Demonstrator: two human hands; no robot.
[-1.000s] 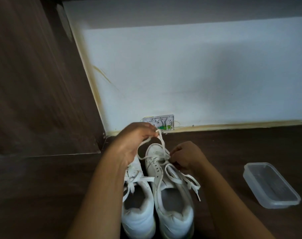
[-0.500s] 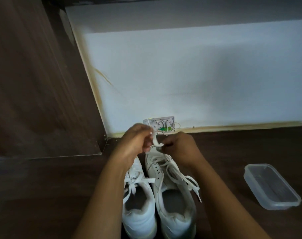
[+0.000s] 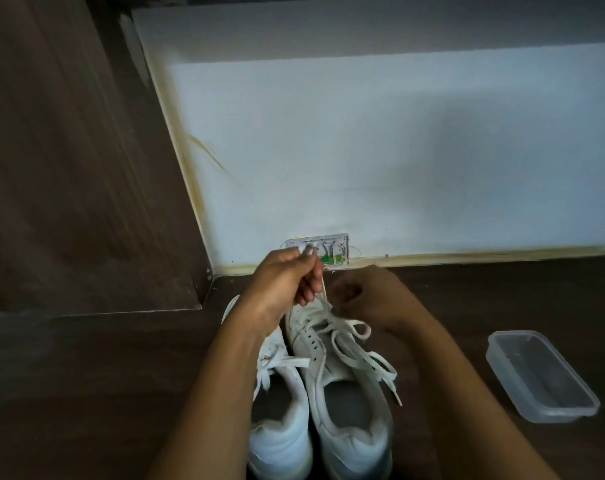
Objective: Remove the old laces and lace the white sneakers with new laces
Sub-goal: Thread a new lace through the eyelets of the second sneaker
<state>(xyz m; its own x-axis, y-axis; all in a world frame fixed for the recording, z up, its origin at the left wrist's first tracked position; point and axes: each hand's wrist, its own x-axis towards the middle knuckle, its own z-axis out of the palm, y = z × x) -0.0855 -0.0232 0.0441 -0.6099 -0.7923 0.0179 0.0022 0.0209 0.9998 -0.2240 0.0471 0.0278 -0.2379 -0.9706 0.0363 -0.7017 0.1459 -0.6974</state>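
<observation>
Careful now: yank too hard and the old lace (image 3: 323,293) could jam in an eyelet or drag the right-hand sneaker (image 3: 349,393) along the floor. My left hand (image 3: 287,278) pinches the lace, lifted above the toe. My right hand (image 3: 367,296) curls at the front eyelets, and I can't tell what it grips.

we can read no text, brand or number; the faint marks on the white wall plate (image 3: 330,244) by the floor are too blurred to make out.
</observation>
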